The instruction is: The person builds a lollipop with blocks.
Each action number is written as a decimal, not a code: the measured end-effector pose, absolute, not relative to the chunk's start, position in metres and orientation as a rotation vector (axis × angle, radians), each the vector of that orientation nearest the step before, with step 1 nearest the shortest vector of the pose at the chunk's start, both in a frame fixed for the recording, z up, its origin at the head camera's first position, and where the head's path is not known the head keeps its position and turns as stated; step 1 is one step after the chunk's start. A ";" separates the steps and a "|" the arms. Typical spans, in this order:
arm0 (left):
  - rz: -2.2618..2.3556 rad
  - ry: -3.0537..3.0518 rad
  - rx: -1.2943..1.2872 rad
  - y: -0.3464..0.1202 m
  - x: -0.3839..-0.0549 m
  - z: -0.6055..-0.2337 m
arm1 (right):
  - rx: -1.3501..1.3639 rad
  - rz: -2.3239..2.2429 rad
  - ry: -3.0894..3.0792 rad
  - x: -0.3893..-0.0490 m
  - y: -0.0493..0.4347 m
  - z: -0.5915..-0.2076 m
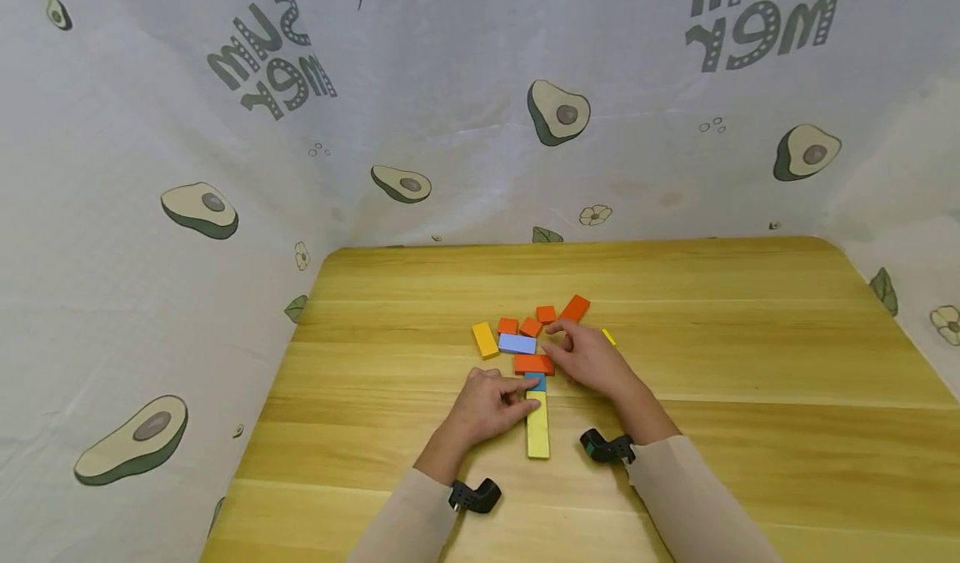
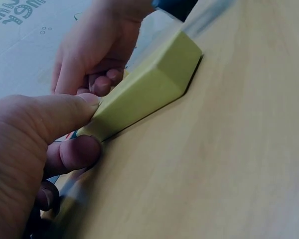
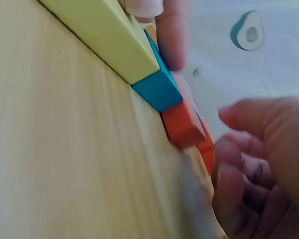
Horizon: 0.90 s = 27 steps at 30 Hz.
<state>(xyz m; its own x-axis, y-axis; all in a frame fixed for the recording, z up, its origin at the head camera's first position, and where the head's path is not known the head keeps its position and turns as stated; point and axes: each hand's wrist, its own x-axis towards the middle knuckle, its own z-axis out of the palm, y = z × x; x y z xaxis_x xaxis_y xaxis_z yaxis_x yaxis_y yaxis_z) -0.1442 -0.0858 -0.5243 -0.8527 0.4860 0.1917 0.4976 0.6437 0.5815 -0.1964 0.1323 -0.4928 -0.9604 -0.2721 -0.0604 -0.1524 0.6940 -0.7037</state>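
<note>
My left hand (image 1: 480,409) lays its thumb on a long pale yellow block (image 1: 537,438) and its index fingertip on a small blue block (image 3: 158,92). The blue block lines up with the yellow one's far end. Beyond it a red block (image 1: 529,364) lies crosswise, with a light blue block (image 1: 517,344) further back. My right hand (image 1: 592,361) hovers just right of the red block, thumb and fingers apart and nothing between them. In the right wrist view its fingers (image 3: 229,186) are loosely bent near the red block's end.
Small red blocks (image 1: 507,326) lie behind the light blue one, with an orange block (image 1: 485,340) to their left. A longer orange-red block (image 1: 576,307) sits beyond my right hand, which partly hides a yellow piece (image 1: 609,337). A patterned cloth (image 1: 465,129) hangs behind the wooden table (image 1: 735,313).
</note>
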 end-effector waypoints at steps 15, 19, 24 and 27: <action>-1.031 -2.839 -0.850 -0.086 -0.144 -0.522 | -0.302 -0.746 2.917 -0.222 0.108 -0.484; -1.022 -2.844 -0.842 -0.086 -0.144 -0.521 | -0.320 -0.669 2.926 -0.223 0.107 -0.479; -1.018 -2.850 -0.830 -0.086 -0.145 -0.522 | -0.353 -0.591 2.923 -0.226 0.107 -0.474; -1.021 -2.863 -0.819 -0.086 -0.145 -0.522 | -0.359 -0.550 2.922 -0.227 0.107 -0.473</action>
<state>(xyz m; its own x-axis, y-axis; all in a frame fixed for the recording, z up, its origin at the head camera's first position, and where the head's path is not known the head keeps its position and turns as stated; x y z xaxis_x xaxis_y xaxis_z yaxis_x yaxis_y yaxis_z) -0.1452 -0.0856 -0.5224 -0.8647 0.4751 0.1629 0.4710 0.6545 0.5914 -0.2273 0.1074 -0.4734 -0.9606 -0.2597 -0.0986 -0.2060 0.9042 -0.3742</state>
